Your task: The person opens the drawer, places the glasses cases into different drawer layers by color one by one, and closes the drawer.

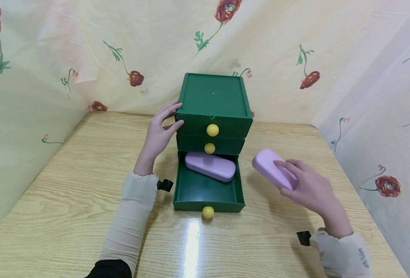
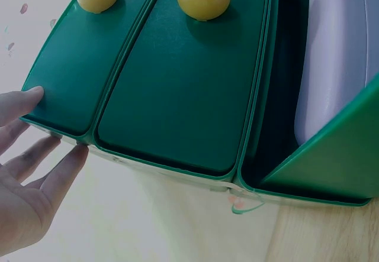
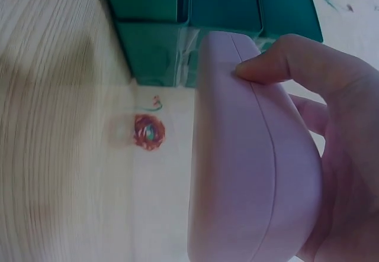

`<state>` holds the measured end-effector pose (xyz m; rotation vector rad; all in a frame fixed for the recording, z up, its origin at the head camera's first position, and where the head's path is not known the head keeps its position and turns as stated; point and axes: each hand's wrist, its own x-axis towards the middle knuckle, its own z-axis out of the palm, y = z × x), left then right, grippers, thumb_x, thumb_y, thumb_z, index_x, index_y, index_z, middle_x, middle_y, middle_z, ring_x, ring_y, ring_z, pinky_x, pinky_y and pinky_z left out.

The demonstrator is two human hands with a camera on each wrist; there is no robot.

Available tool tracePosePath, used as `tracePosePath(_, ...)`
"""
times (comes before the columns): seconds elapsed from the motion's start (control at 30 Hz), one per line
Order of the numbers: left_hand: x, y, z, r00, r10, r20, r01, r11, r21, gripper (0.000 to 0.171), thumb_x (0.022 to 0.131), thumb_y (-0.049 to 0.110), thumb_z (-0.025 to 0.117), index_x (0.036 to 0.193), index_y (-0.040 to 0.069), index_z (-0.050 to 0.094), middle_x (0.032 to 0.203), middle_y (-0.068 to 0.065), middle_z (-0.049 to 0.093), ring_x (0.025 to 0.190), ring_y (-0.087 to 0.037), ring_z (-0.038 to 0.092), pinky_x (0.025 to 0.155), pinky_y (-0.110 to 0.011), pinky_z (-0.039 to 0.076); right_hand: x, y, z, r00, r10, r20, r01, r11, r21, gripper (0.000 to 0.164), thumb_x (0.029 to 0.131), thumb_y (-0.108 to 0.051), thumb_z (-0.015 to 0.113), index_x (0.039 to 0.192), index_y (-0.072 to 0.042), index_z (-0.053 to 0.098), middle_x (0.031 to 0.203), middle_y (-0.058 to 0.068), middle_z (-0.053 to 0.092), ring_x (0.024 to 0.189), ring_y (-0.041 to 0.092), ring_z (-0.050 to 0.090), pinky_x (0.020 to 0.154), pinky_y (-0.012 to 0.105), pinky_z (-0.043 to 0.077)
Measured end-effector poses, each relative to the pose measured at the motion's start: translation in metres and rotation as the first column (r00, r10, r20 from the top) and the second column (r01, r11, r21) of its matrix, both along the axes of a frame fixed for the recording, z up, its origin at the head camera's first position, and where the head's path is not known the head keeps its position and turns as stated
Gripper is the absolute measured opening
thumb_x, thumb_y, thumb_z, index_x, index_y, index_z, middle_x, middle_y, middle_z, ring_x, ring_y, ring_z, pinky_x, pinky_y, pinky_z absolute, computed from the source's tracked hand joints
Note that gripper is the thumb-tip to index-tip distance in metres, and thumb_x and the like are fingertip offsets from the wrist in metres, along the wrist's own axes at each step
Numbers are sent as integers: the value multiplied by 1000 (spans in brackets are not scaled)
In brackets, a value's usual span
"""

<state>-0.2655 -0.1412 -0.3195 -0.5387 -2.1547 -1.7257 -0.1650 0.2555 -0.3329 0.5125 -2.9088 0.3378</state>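
Note:
A green drawer cabinet (image 1: 213,96) with yellow knobs stands at the table's far middle. Its bottom drawer (image 1: 205,193) is pulled out, and a lavender glasses case (image 1: 210,166) lies slantwise at the back of it. My left hand (image 1: 159,133) touches the cabinet's upper left corner, thumb on the top drawer's front and fingers spread along the side. To the right of the cabinet, my right hand (image 1: 310,189) holds a second lavender glasses case (image 1: 272,168) above the table, tilted. In the right wrist view, a seam runs along this closed case (image 3: 237,149).
The two upper drawers are shut, with yellow knobs (image 1: 212,130) sticking out in front. A wood-grain table (image 1: 86,185) lies beneath everything. Flower-patterned cloth (image 1: 149,46) hangs behind the table and along both sides.

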Motion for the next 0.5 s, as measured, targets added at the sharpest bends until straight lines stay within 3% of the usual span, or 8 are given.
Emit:
tracePosePath(0.23, -1, -1, -1, 1000, 3, -3, -3, 1000, -3, 45, 93, 13, 64, 137, 10, 56, 151, -2, 44, 127, -26, 51, 95, -50, 53, 0, -15, -3, 997, 67, -47, -66, 998, 23, 62, 72, -23, 79, 130, -18, 60, 124, 18, 60, 88, 31, 63, 56, 38, 50)
tracePosePath(0.5, -1, 0, -1, 1000, 6, -14, -6, 1000, -5, 45, 93, 13, 64, 137, 9, 56, 150, -3, 44, 126, -26, 52, 94, -50, 54, -1, -31, -3, 995, 95, -30, -94, 995, 42, 60, 74, -27, 79, 131, -21, 60, 126, 16, 60, 92, 32, 64, 57, 39, 53)
